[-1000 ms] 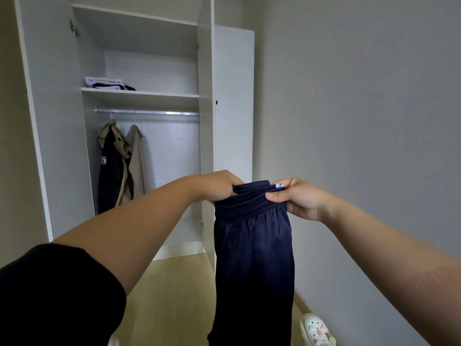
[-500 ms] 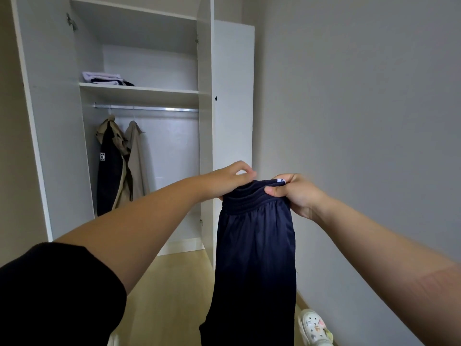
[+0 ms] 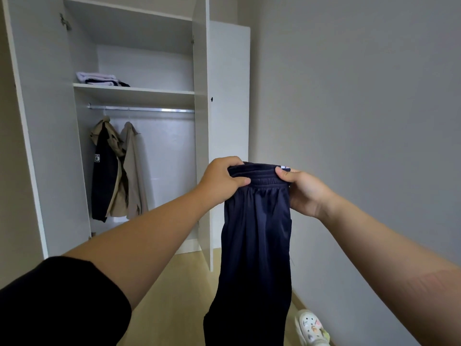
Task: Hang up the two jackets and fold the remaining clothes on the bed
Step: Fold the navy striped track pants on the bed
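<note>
Navy trousers (image 3: 254, 245) hang straight down in front of me, held by the elastic waistband. My left hand (image 3: 222, 181) grips the waistband's left end and my right hand (image 3: 304, 191) pinches its right end. Two jackets hang from the rail (image 3: 139, 109) in the open wardrobe: a black and tan jacket (image 3: 104, 176) and a beige jacket (image 3: 133, 171) beside it. Folded clothes (image 3: 99, 79) lie on the shelf above the rail. The bed is out of view.
The white wardrobe stands open at left, its right door (image 3: 229, 121) swung outward just behind the trousers. A grey wall (image 3: 361, 121) runs along the right. A white clog (image 3: 311, 327) lies on the wooden floor (image 3: 169, 295) near the wall.
My left hand loosened on the waistband half a second ago and now grips it again. Both hands with the trousers sit slightly higher and closer to the wardrobe door.
</note>
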